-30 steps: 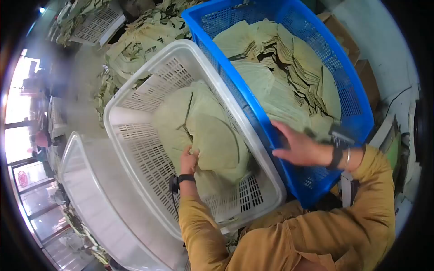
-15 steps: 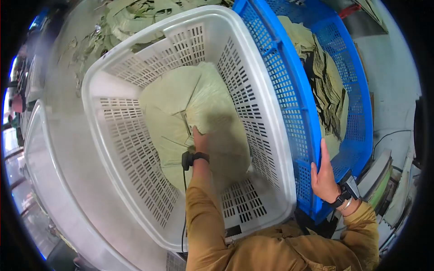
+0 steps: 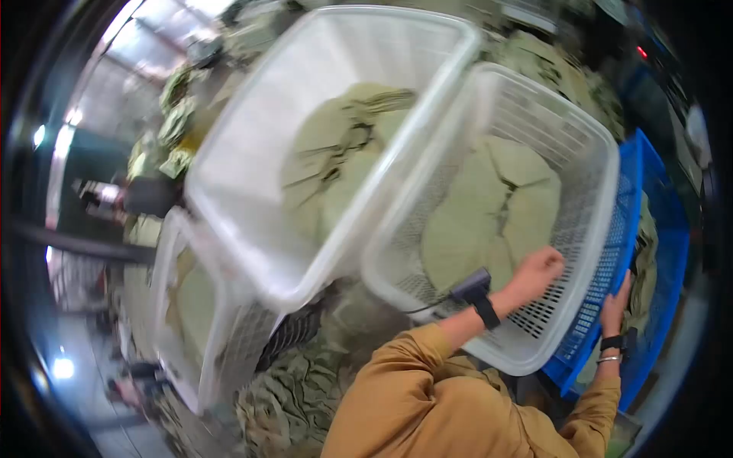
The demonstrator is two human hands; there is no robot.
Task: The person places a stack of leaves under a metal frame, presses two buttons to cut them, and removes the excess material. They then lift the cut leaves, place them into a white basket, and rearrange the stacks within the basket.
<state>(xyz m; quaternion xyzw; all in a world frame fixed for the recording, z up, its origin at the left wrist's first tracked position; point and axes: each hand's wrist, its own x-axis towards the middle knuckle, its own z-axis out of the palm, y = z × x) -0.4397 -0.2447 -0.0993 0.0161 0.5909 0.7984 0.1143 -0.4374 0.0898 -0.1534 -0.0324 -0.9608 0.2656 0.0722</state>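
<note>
My left hand, with a black strap and a small device at the wrist, hovers over the near right part of the white slotted basket. Its fingers are curled, with nothing visible in them. Pale green layered sheets lie in a rounded heap inside this basket, apart from the hand. On the right, my right hand grips the near rim of the blue basket, its fingers partly hidden. More green sheets lie in the blue basket.
A larger white tub with stacked green sheets stands left of the slotted basket. Another white basket is at the lower left. Loose green scraps lie below the tub. A pile of green pieces is behind.
The view has swung left, bringing the white tub and lower left basket into view. My left hand has lifted off the green heap and curled its fingers. My right hand stays at the blue rim.
</note>
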